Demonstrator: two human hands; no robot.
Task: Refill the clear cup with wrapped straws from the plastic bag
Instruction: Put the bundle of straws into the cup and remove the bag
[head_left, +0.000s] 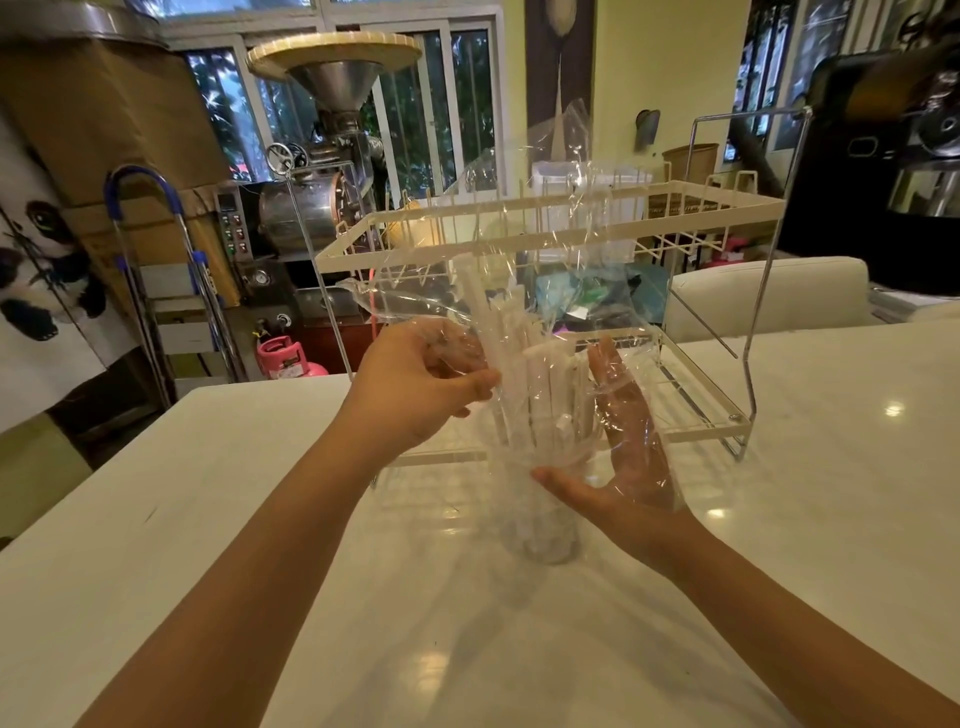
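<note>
Left hand (423, 384): grip clamped, thumb and curled fingers pinching plastic bag (524, 291) at its left side. Right hand (626, 441): grip apart, fingers straight, palm against bag's right side, film draped over it. Wrapped straws (535, 379) stand upright inside bag, lower ends in clear cup (545, 535). Cup stands on white worktop (467, 649), between hands. Dish rack (696, 415) just behind cup.

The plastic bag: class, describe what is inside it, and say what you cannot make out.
Inside the plastic bag stands a bundle of wrapped straws, ends pointing down toward the clear cup. Crinkled film and glare hide their number and lower ends.
</note>
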